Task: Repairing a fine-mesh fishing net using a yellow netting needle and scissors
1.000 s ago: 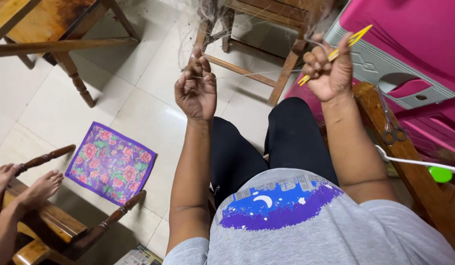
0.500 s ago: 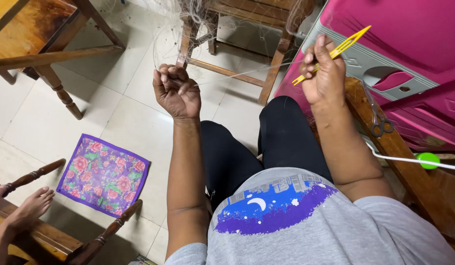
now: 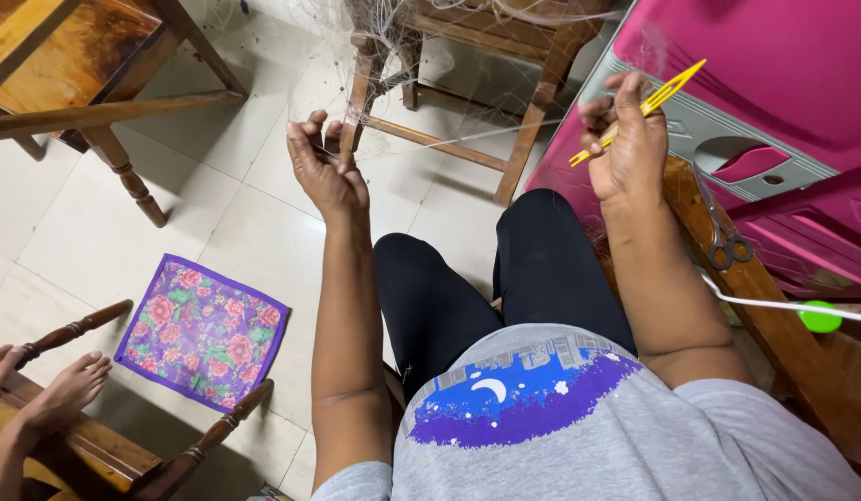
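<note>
My left hand (image 3: 326,165) is raised in front of me, its fingers pinched on thin strands of a fine, pale fishing net (image 3: 384,37) that hangs from a wooden chair (image 3: 467,56). My right hand (image 3: 625,139) is closed around a yellow netting needle (image 3: 646,104), whose tip points up and right. A thin line (image 3: 467,136) runs taut between the two hands. My legs in black trousers (image 3: 486,278) stretch out below them.
A magenta and grey plastic box (image 3: 764,102) stands at the right, with scissors (image 3: 723,232) on a wooden bench edge beside it. A floral purple cloth (image 3: 206,329) lies on the tiled floor. Another person's bare feet (image 3: 50,394) rest on a wooden chair at lower left. A wooden table (image 3: 68,65) is upper left.
Both hands have stayed raised, with the left hand shifting a little left and the line now pulled taut between them. The view has tilted slightly.
</note>
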